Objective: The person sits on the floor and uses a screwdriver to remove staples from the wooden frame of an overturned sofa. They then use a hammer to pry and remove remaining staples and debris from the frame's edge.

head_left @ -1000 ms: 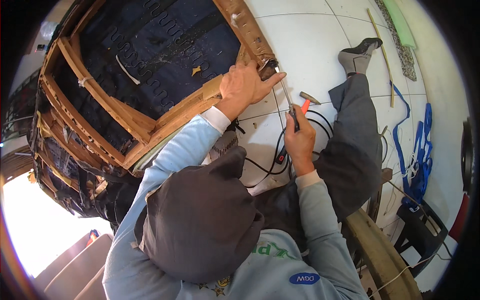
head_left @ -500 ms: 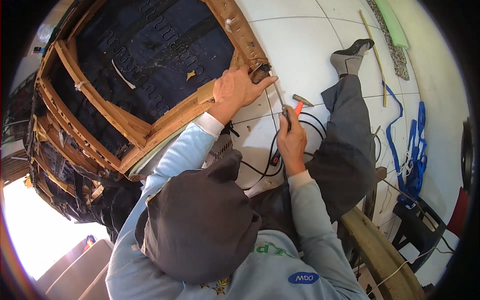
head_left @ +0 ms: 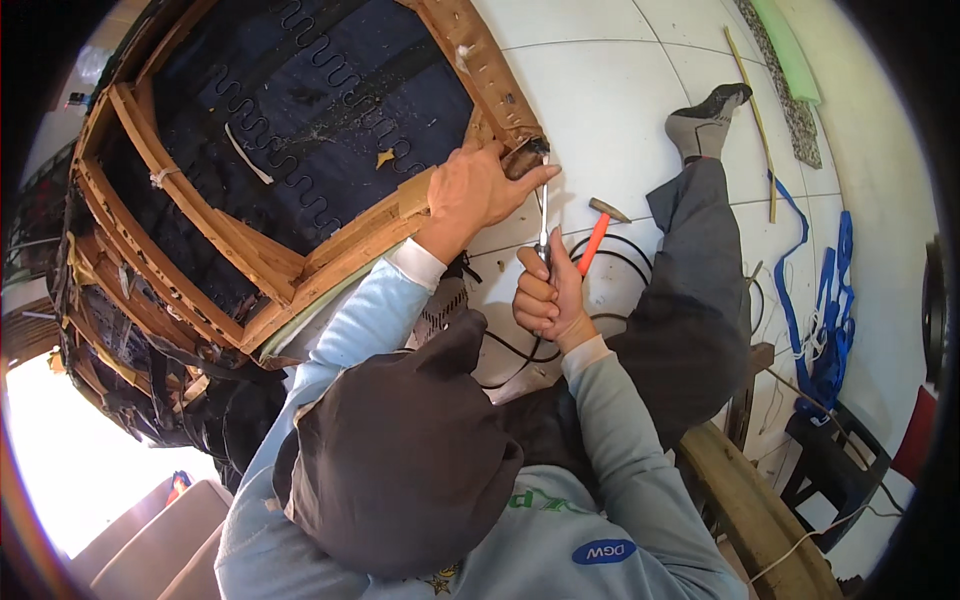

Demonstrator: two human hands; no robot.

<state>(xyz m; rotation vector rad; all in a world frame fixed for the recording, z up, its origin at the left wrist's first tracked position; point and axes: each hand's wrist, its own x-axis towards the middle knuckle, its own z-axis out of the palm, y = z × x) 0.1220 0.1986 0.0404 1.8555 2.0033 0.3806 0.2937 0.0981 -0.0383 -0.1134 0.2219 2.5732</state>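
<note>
Filling the upper left, the chair frame ends at a corner near top centre; white floor runs from that edge to a socked foot, upper right. The left hand lies half spread beside the corner, its hold unclear; the right hand, curled closed, grips a centre-frame screwdriver reaching it. Right: a hammer.

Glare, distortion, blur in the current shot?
Head view: lower-left bright patch blown out, coloured flare beside it; head view: floor grout lines bow, black vignette at the corners; head view: right hand reasonably sharp, metal tool shaft catches light.
</note>
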